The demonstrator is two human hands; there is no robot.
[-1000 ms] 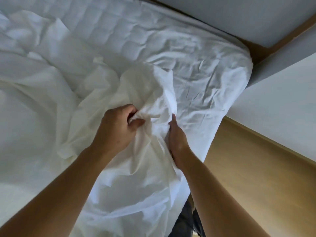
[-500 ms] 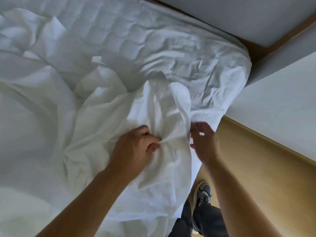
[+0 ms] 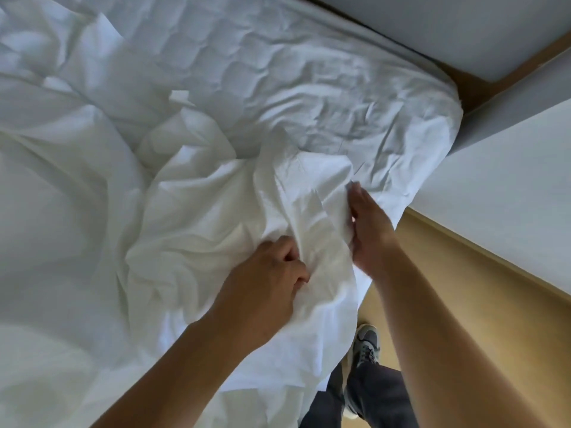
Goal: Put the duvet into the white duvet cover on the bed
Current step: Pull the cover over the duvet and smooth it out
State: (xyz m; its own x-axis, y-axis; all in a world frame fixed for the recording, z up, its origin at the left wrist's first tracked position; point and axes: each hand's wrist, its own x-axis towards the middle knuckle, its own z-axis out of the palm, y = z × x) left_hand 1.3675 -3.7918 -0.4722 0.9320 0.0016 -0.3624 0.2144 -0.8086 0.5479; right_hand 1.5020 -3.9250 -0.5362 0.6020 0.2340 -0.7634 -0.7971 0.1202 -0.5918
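Observation:
The white duvet cover (image 3: 216,211) lies crumpled over the bed, bunched into folds near the bed's right edge. My left hand (image 3: 265,282) grips a fistful of that cloth, fingers curled into it. My right hand (image 3: 367,227) lies edge-on against the raised fold beside it, fingers straight and pointing away from me. A puffy white mass (image 3: 46,196) fills the left side; I cannot tell duvet from cover there. The quilted mattress sheet (image 3: 278,66) shows at the top.
The bed's far right corner (image 3: 445,118) nears white walls (image 3: 509,186) and a wooden skirting. Wooden floor (image 3: 463,304) runs along the bed's right side. My leg in dark trousers and a grey shoe (image 3: 366,338) stand by the bed edge.
Both hands shifted rightward on the cloth. My right hand let go of the fold, swung out over the floor, then came back flat against the raised fold. My left hand kept its grip.

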